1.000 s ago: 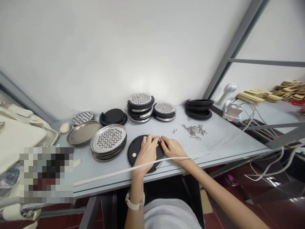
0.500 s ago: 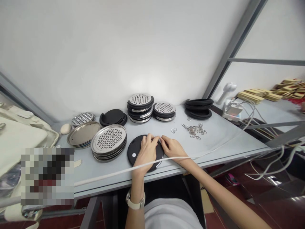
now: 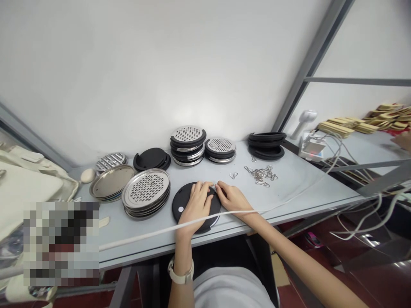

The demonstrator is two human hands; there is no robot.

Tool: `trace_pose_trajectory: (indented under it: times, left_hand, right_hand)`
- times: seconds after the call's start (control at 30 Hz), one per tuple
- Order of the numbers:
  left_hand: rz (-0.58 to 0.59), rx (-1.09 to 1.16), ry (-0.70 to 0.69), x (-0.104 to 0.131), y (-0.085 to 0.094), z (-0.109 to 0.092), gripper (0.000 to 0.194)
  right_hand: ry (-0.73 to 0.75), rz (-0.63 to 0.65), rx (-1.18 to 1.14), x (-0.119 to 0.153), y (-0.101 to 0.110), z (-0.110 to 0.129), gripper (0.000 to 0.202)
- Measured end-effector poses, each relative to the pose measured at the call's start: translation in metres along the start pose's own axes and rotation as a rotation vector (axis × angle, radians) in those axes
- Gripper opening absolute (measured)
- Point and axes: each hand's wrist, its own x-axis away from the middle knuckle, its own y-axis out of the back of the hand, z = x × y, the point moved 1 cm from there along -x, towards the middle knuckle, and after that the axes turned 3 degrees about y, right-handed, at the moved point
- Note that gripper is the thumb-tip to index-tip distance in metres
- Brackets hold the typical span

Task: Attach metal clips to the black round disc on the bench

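Note:
A round black disc [image 3: 183, 198] with a white dot lies near the front edge of the table, a pale rim showing along its right side. My left hand [image 3: 196, 205] lies over it and holds it down, fingers bent toward the far edge. At the disc's upper right edge, my right hand [image 3: 230, 196] pinches with thumb and forefinger. Something small and shiny shows at these fingertips, too small to make out. Loose metal clips [image 3: 261, 174] lie in a pile beyond my right hand, with a single clip [image 3: 233, 175] nearer to it.
Stacked metal grater plates [image 3: 146, 188] and plain metal discs [image 3: 113, 182] stand left. Behind are black discs [image 3: 150, 159], two stacks of graters in black rims [image 3: 188, 134] [image 3: 221, 145], and black rings [image 3: 266, 152]. A white cable [image 3: 224, 212] crosses before my forearms.
The fingers of my left hand have shifted slightly on the disc. My right hand stays at the disc's edge, with a small shiny thing now showing at its fingertips.

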Motion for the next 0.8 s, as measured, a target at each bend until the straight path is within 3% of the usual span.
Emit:
trace_pose_trajectory:
  times: [0.27,0.8]
  left_hand:
    - [-0.033,0.056,0.023,-0.0007,-0.003,0.0013,0.025]
    - [-0.023,-0.035,0.022,-0.0007,-0.0053,0.0011,0.028]
  right_hand:
    - [0.049,0.058,0.01,0.001,0.0013,-0.0018,0.024]
    - [0.002,0.08,0.057,0.0009,0.0021,0.0,0.028]
